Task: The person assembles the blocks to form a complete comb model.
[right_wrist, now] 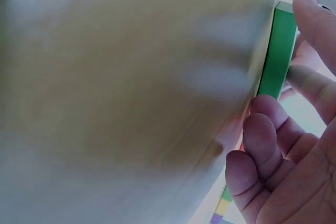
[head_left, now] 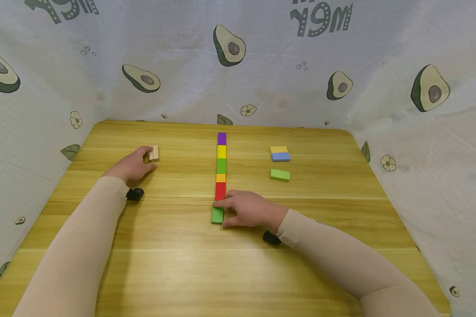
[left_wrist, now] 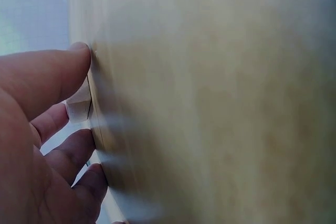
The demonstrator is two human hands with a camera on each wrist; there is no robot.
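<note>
In the head view, a line of coloured blocks runs from a purple block [head_left: 221, 138] down through yellow, green, orange and a red block [head_left: 220, 191] to a green block [head_left: 217, 215] at the near end. My right hand [head_left: 251, 209] holds this green block [right_wrist: 278, 51], index finger across its far end and thumb by its near right corner. The other right fingers rest curled near the table. At the left, my left hand [head_left: 132, 165] has its index finger at a plain wood block [head_left: 154, 153]; its thumb [left_wrist: 58, 72] lies apart below, fingers spread.
Right of the line, an orange block [head_left: 279, 149] and a blue block [head_left: 280, 157] lie side by side, with a light green block [head_left: 279, 175] nearer. A printed cloth [head_left: 190, 88] hangs behind and beside the wooden table [head_left: 182, 273].
</note>
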